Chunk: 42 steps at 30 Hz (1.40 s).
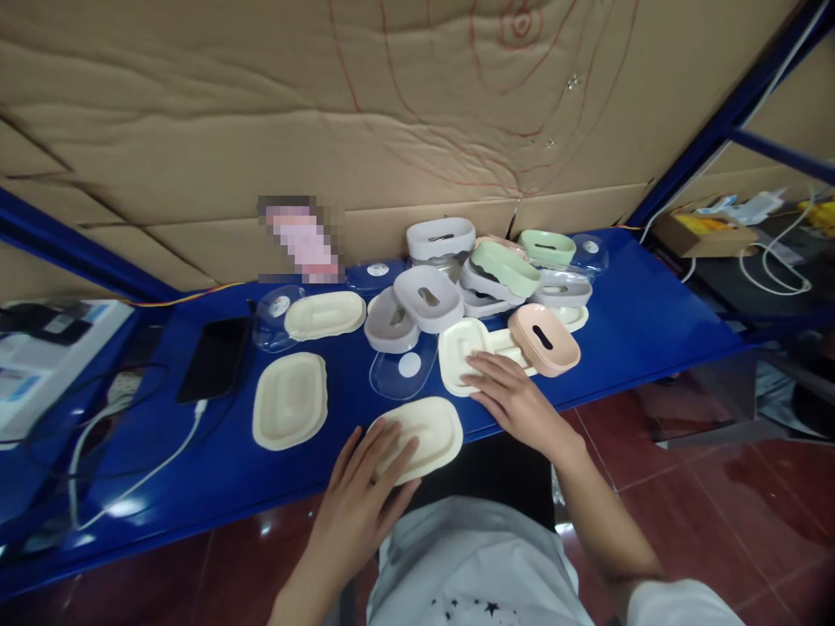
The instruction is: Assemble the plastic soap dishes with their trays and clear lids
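Facing a blue table [671, 304], with pastel boxes [505, 271] heaped at two o'clock; spreading an open left hand [365, 482] over a cream tray [434, 430] at six; laying an open right hand [515, 400] on another cream tray [460, 343] at four, with a round white sticker [410, 365] at six, nearer centre

Blue table [665, 300], cream trays [290, 400], black phone [214, 358]

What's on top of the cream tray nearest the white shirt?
The left hand has its fingers over the left part of the cream tray; the right part is uncovered. Anything beneath the fingers or tray is hidden.
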{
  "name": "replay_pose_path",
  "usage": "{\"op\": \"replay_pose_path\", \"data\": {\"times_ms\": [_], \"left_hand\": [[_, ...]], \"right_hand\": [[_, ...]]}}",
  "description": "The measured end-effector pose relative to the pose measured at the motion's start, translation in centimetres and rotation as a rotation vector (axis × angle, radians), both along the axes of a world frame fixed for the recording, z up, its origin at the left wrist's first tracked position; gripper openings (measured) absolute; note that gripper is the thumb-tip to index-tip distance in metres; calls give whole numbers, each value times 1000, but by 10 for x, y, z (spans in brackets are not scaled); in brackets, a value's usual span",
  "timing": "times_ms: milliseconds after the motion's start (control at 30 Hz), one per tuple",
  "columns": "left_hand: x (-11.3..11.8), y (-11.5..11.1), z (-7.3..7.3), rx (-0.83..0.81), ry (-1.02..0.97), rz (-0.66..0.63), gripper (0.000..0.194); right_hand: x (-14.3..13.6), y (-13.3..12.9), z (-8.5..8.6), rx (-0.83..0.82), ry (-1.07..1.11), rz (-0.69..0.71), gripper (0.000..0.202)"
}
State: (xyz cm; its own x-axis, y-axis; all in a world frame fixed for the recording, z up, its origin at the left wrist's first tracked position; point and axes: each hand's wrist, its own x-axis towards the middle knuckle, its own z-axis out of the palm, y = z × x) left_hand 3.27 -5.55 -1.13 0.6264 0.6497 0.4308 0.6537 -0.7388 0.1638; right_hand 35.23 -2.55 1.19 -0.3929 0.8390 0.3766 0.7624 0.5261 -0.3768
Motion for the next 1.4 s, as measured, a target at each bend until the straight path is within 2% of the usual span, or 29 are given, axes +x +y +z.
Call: {"op": "replay_pose_path", "data": {"times_ms": [133,267,333,433,567,700,800,867,1033,1133,1200,1300,1400], "left_hand": [[18,10,3,4,-14,-30,43],[25,16,5,2,-19,-39,40],[21,15,3,19,-22,10,40],[5,13,-1,39,-23,128,41],[-14,9,-5,49,-53,272,42],[-9,0,-5,42,-41,278,42],[6,-7,-3,-11,-11,202,42],[14,-8,-2,-44,-4,162,44],[23,5,3,-46,-83,138,48],[21,13,8,-73,-133,131,52],[18,16,10,-88,-162,126,54],[9,16,9,-111,-204,129,57],[1,16,3,-132,-231,131,60]], "right_hand": [[4,8,7,-20,11,52,32],[23,7,13,-9,-23,19,44],[33,7,17,21,-79,1,44],[43,6,22,56,-181,2,30],[46,12,18,133,-266,-34,35],[42,31,9,181,-305,-18,29],[35,42,10,197,-346,-28,39],[23,47,19,208,-343,-50,46],[-35,69,51,203,-238,-165,42],[-70,97,58,131,-323,-248,53],[-82,113,58,62,-385,-273,48],[-78,118,58,9,-353,-287,34],[-55,99,59,81,-220,-235,35]]}}
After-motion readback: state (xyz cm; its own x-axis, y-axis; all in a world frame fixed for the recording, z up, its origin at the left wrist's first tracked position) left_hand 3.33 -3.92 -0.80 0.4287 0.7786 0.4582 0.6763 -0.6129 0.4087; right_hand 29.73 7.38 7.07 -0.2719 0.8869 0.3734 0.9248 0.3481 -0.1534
